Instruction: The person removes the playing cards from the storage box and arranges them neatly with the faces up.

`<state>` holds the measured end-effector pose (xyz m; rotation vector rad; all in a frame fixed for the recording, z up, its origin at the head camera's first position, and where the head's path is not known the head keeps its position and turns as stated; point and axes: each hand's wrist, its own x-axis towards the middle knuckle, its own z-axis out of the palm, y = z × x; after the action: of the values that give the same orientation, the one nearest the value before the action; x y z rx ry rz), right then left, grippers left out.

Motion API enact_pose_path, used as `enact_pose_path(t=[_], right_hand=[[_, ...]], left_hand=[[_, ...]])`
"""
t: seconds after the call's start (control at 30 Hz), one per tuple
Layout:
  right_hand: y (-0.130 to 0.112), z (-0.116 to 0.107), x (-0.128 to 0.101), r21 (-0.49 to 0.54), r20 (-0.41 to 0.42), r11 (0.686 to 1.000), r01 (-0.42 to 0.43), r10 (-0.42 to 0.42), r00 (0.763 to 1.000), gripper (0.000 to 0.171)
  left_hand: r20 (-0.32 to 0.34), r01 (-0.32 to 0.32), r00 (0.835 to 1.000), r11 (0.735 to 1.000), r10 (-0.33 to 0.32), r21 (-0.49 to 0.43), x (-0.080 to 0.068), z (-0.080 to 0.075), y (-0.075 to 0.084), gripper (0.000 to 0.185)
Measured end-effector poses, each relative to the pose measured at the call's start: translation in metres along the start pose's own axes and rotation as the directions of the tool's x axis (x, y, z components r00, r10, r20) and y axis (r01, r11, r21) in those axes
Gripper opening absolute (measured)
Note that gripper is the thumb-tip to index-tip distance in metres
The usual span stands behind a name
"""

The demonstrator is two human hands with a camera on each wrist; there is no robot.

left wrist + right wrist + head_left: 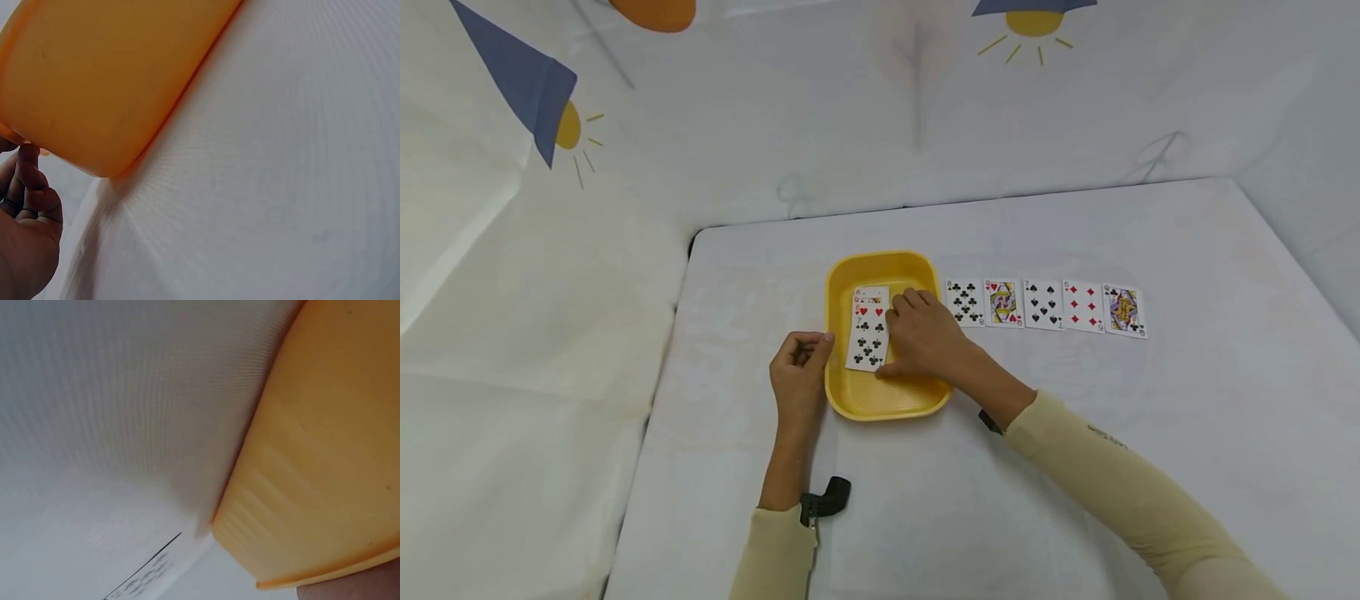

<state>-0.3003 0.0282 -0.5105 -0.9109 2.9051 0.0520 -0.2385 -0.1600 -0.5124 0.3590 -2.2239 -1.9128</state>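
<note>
The right hand (pixel 925 333) is reaching into the yellow tray (pixel 880 400), fingers lying on the stack of cards (pixel 869 329) inside it, while the left hand (pixel 799 367) is resting loosely curled against the tray's left rim, holding nothing. The risk, as I judge it, is several cards sliding together under the fingers, or the light tray skidding on the smooth white table (pixel 1187 433). Five cards (pixel 1045 306) are lying face up in a row beside the tray; patterned white sheeting is hanging behind.
</note>
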Motion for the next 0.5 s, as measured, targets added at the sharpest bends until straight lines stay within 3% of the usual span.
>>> enact_pose_path(t=[0.4,0.5], right_hand=[[0.004,-0.008,-0.006,0.102,-0.028,0.995,0.020,-0.018,0.999,0.086],[0.005,-0.013,-0.009,0.108,-0.048,0.994,0.032,-0.027,0.998,0.084]], left_hand=[[0.005,0.006,1.000,1.000,-0.006,0.011,0.001,-0.001,-0.002,0.019],[-0.001,0.009,1.000,1.000,-0.009,0.008,0.006,0.000,-0.016,0.021]])
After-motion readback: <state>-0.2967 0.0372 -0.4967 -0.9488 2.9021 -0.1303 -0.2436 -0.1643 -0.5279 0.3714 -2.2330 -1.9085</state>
